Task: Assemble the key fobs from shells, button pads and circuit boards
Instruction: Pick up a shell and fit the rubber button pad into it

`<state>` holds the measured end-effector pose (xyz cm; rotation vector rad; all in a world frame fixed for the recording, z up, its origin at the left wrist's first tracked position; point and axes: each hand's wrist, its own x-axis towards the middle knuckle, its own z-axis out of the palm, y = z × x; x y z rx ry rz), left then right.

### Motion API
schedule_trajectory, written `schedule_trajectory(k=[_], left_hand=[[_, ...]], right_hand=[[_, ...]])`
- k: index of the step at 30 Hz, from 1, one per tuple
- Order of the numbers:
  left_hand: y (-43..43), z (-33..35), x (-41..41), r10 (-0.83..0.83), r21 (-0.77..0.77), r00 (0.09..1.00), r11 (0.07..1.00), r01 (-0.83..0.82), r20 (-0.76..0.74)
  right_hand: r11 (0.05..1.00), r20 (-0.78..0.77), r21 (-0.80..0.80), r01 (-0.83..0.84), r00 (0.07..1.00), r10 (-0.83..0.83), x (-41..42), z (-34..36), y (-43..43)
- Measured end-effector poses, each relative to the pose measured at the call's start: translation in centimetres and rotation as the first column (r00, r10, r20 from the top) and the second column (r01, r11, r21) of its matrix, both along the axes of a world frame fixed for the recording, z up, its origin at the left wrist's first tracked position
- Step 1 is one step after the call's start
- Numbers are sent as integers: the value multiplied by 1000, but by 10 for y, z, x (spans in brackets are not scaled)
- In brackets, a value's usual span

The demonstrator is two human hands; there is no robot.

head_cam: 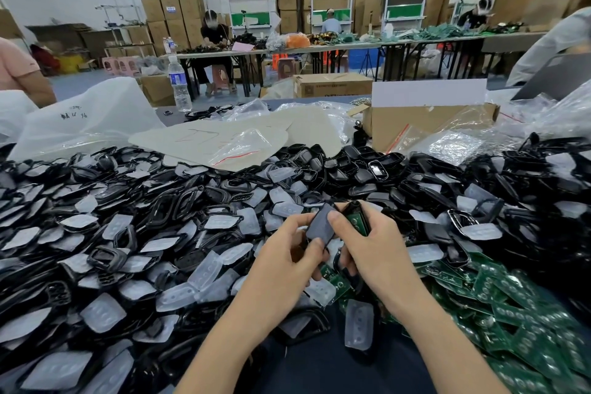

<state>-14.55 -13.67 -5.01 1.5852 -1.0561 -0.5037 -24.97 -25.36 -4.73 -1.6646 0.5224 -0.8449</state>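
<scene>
Your left hand (287, 253) pinches a dark cover shell (319, 225) between thumb and fingers at centre frame. Your right hand (377, 246) curls round the other shell half (355, 205), with a green circuit board (359, 224) showing inside it. The cover sits just left of that half. Their edges appear to meet near the top, and both long axes run up the frame. Closing them likely means swinging the cover rightward. Spare boards (511, 313) lie lower right.

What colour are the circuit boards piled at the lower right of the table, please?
The circuit boards are green, seen best in the head view.
</scene>
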Motion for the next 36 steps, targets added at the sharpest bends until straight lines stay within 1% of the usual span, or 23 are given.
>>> schedule_trajectory(k=[4, 9, 15, 22, 25, 28, 30, 34, 36], left_hand=[[1, 1, 0, 3, -4, 1000, 1000, -3, 9], [0, 2, -1, 54, -63, 997, 996, -56, -46], [-2, 2, -3, 90, -110, 995, 989, -95, -49], [-2, 2, -6, 97, -149, 995, 984, -100, -28], [-1, 2, -5, 111, -169, 990, 978, -124, -86], [-2, 2, -3, 138, -195, 971, 965, -176, -195], [-2, 2, 0, 165, -202, 955, 955, -217, -247], [-2, 2, 5, 211, -213, 929, 936, -282, -303], [-2, 1, 3, 219, -223, 923, 929, -296, -316]], right_hand=[[1000, -5, 0, 7, 1000, -7, 1, 1, 1], [1000, -10, 6, 6, 1000, -6, 1, 2, 3], [984, 38, 172, -41, 999, 35, 4, 2, 6], [968, 91, 244, -58, 995, 37, 6, 2, 5], [955, 114, 294, -45, 993, 11, 7, 1, 4], [941, 134, 338, -34, 991, -12, 7, -2, 1], [946, 119, 324, -31, 993, -8, 7, -4, 1], [969, 69, 241, -60, 997, 44, 7, -4, 4], [968, 70, 242, -62, 996, 47, 9, -5, 6]])
